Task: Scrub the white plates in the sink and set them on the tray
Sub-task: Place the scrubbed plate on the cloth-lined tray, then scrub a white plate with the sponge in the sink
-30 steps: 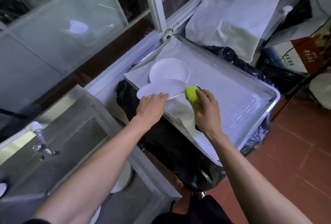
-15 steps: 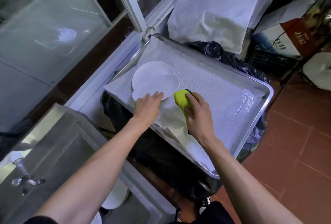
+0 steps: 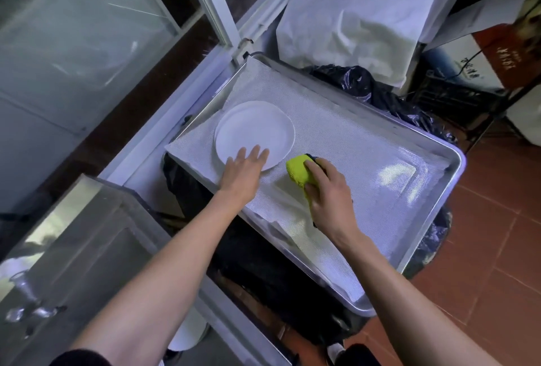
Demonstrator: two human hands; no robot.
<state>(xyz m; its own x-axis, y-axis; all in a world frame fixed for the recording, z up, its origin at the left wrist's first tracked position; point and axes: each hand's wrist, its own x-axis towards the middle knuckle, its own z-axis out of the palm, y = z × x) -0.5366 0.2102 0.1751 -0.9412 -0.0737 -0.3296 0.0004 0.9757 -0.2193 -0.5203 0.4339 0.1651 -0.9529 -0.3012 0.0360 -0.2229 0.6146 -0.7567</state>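
Note:
Two white plates (image 3: 254, 131) lie stacked on the cloth-lined metal tray (image 3: 433, 219), near its far left corner. My left hand (image 3: 244, 174) rests flat on the near rim of the top plate, fingers straight. My right hand (image 3: 329, 196) grips a yellow-green sponge (image 3: 297, 174) over the tray, just right of the plates. The steel sink (image 3: 96, 245) is at lower left, and another white plate (image 3: 187, 333) shows at its near edge below my left forearm.
The tray sits on a bin lined with a black bag (image 3: 263, 278). A tap (image 3: 26, 298) stands at the sink's left. White sacks (image 3: 366, 14) and boxes (image 3: 483, 55) crowd the back right. Red floor tiles (image 3: 483, 278) lie at right. A glass window (image 3: 87, 29) is at upper left.
My left hand has lowered the plate flat onto the first plate, so the two now lie stacked. The fingers have straightened on the rim. The right hand with the sponge stayed beside them.

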